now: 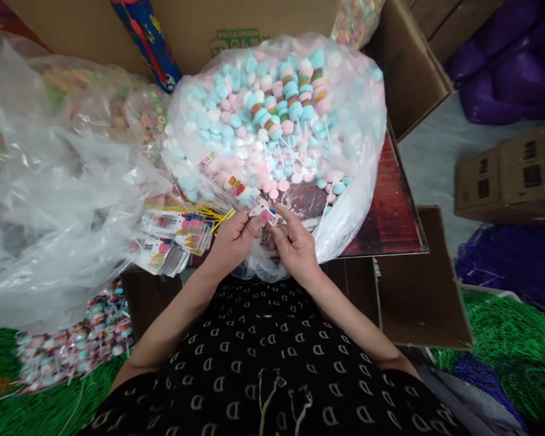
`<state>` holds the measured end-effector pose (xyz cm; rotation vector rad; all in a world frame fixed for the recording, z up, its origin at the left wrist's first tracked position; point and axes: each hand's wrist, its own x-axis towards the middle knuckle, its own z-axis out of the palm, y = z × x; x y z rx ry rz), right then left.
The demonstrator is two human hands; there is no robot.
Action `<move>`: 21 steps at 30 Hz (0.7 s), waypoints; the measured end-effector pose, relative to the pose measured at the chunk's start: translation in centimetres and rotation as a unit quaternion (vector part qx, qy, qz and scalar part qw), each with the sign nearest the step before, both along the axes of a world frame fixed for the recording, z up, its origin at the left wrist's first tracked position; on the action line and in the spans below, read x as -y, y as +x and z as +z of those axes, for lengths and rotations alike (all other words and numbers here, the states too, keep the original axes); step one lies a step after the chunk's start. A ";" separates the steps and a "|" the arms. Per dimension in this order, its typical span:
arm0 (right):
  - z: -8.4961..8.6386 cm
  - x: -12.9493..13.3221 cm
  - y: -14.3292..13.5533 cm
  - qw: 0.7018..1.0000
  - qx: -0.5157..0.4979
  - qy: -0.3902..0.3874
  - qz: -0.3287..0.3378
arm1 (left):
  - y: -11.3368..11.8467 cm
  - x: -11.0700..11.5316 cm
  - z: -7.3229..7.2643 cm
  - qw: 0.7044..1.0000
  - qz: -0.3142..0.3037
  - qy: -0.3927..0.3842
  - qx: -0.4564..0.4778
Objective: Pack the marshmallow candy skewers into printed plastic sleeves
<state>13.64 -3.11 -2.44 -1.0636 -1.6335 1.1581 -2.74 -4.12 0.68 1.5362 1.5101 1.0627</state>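
Observation:
Between my hands is a small clear candy bag with a white, red and blue printed end. My left hand pinches its near end between thumb and fingers. Thumb and forefinger of my right hand close on the same end from the other side. The bag reaches away to the upper left, with a marshmallow candy skewer inside. Just beyond lies a big clear plastic bag of loose pink, blue and white candies. Several unwrapped candy skewers rest on top, white sticks towards me.
Left of my hands are stacked printed bags and yellow twist ties. A large plastic bag covers the table's left side. Cardboard boxes stand right and behind. Wrapped skewers lie in a pile at lower left.

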 end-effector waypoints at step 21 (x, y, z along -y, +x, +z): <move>-1.2 0.7 -0.1 0.995 0.028 0.097 0.018 | 1.4 -1.9 2.0 0.870 0.026 -0.097 0.482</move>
